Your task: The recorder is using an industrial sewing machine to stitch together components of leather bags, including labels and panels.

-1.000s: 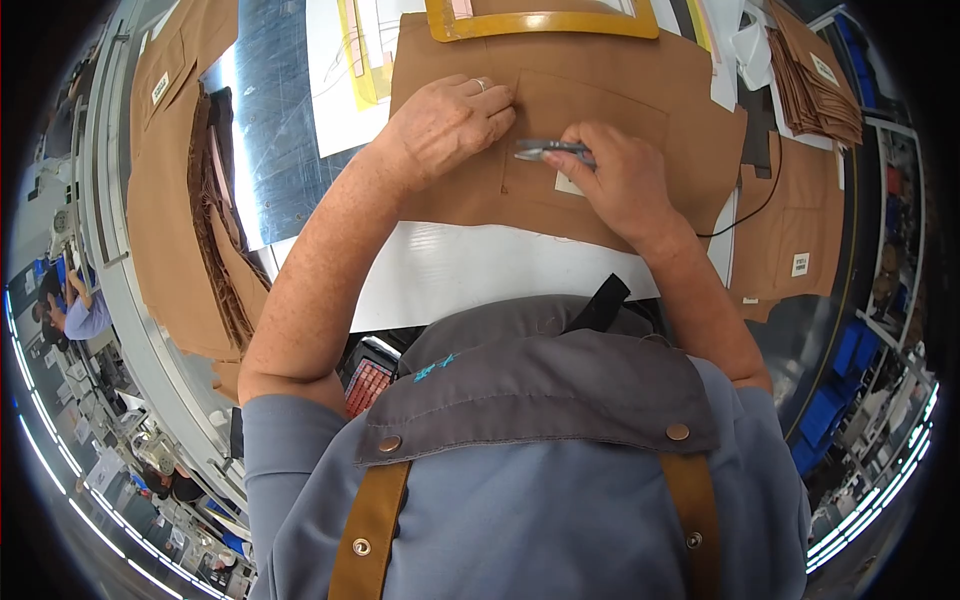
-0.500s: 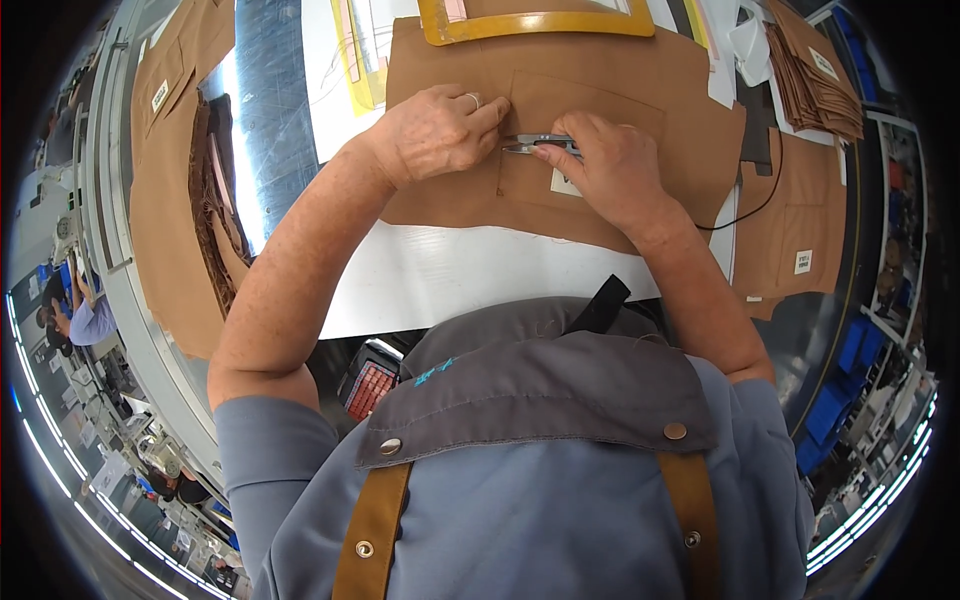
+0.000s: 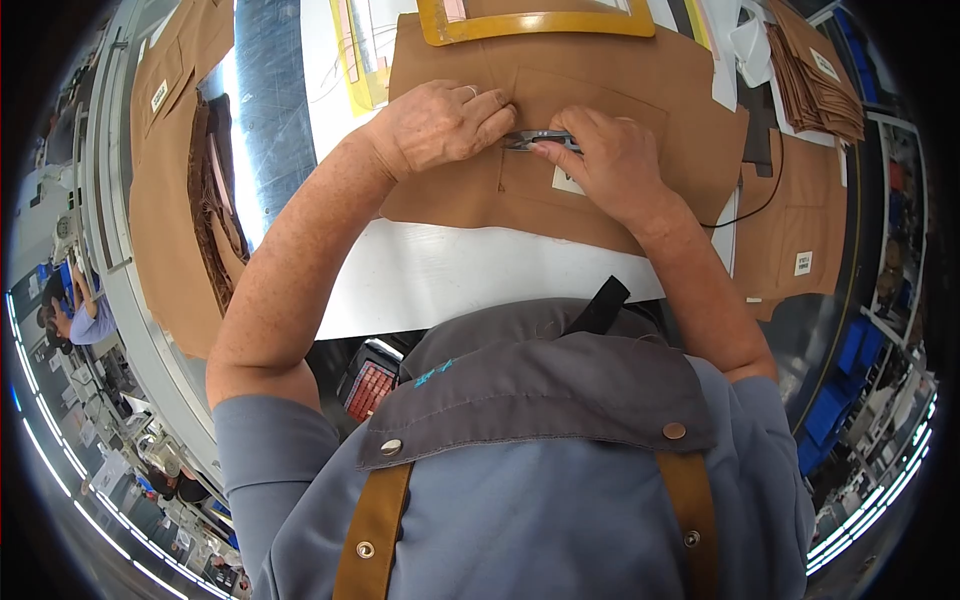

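A brown fabric panel (image 3: 430, 195) with a stitched pocket patch (image 3: 600, 100) lies across the white table in front of me. My right hand (image 3: 620, 165) grips small metal thread snips (image 3: 543, 138), their blades pointing left and nearly closed. The tips reach the pocket's left edge, just below the fingertips of my left hand (image 3: 445, 125). My left fingers are pinched together over that edge; whatever is between them is too small or hidden to make out. A white label (image 3: 566, 181) shows partly beneath my right hand.
A yellow-edged frame template (image 3: 540, 22) lies at the panel's far edge. Brown pieces (image 3: 165, 230) hang at the left, and a folded brown stack (image 3: 815, 80) sits at the far right. A black cord (image 3: 750, 213) runs beside another labelled brown panel (image 3: 810, 220).
The snips' blades have come together from being apart. My left hand has shifted slightly right, and the fabric by the pocket edge has moved a little.
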{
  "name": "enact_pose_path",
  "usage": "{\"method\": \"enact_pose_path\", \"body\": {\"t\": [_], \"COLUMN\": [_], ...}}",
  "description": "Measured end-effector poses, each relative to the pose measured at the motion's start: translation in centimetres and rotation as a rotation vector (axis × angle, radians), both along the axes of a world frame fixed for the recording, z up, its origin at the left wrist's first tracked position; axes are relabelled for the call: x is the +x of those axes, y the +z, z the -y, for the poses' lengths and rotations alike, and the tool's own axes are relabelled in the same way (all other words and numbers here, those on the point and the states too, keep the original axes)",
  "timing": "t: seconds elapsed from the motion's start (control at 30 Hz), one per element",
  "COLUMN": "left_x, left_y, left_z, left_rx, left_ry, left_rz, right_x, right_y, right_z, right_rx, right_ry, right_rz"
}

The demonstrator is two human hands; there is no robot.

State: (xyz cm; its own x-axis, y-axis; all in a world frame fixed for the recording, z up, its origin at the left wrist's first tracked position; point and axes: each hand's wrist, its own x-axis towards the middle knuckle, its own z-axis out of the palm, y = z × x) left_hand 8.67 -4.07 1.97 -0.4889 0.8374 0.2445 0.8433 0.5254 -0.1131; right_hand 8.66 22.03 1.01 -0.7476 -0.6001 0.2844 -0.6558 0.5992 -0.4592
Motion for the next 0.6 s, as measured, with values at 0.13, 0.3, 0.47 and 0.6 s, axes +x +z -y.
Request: {"method": "enact_pose_path", "body": {"t": [0.13,0.3,0.47,0.6], "left_x": [0.2,0.9,1.0,1.3], "left_y": [-0.2,-0.4,-0.8,-0.7], "left_z": [-0.1,-0.1,-0.6,-0.5], "left_rx": [0.044,0.120,0.164,0.216], "left_ry": [0.033,0.085,0.123,0.162], "left_rz": [0.026,-0.024,0.044,0.076], "right_x": [-0.2,-0.4,-0.6,-0.4], "right_y": [-0.1,0.1,0.7,0.8], "right_z": [0.2,0.1,0.5,0.6], "right_rx": [-0.026,-0.056,-0.032,-0.057], "right_ry": [0.009,0.010,0.008,0.025], "right_rz": [0.015,0.043,0.147,0.177]}}
